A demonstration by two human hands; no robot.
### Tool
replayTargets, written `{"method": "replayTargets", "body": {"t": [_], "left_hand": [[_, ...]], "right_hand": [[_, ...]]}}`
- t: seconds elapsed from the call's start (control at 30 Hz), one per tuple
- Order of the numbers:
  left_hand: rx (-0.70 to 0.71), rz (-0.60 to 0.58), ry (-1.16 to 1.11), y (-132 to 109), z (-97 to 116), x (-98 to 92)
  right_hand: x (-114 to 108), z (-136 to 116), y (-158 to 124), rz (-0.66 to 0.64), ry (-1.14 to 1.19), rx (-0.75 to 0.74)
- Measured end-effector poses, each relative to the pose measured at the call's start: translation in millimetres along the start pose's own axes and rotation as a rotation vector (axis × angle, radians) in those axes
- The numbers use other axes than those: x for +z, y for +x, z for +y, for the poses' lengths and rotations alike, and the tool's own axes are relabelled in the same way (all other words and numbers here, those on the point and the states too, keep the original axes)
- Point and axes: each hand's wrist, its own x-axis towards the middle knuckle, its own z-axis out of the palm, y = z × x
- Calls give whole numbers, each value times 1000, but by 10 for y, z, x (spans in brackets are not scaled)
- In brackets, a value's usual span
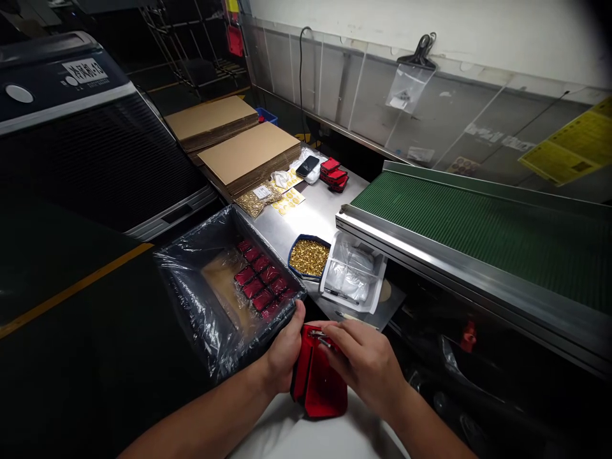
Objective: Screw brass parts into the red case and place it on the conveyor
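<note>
First, plastic-lined black bin (191,306) at 8 o'clock, rows of red pouches (261,277) inside. Steady the loose red pouch (318,386) at 6 o'clock between both hands: left hand (287,350), fingers hidden, state unknown; right hand (366,363), fingers (342,335) clamped on metal clasp (319,336).

Two hands (366,363), one bin (189,280), two cardboard stacks (248,156), one phone (307,166).

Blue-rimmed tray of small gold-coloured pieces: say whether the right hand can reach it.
Probably yes. The blue-rimmed tray lies uncovered on the steel table, just ahead of the right hand. A white plastic tray and a plastic-lined black bin flank it, leaving a narrow way in from above.
</note>
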Motion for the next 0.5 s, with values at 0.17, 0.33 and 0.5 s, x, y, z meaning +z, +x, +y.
{"method": "replayTargets", "body": {"t": [0.17,0.33,0.5], "left_hand": [[-27,-54,-19,0,-15,37],[-49,-52,-26,12,-28,42],[-67,19,-22,-3,-15,9]], "right_hand": [[-50,11,22,-73,-55,-42],[-84,85,37,-87,-84,-120],[-137,132,-85,107,66,48]]}}
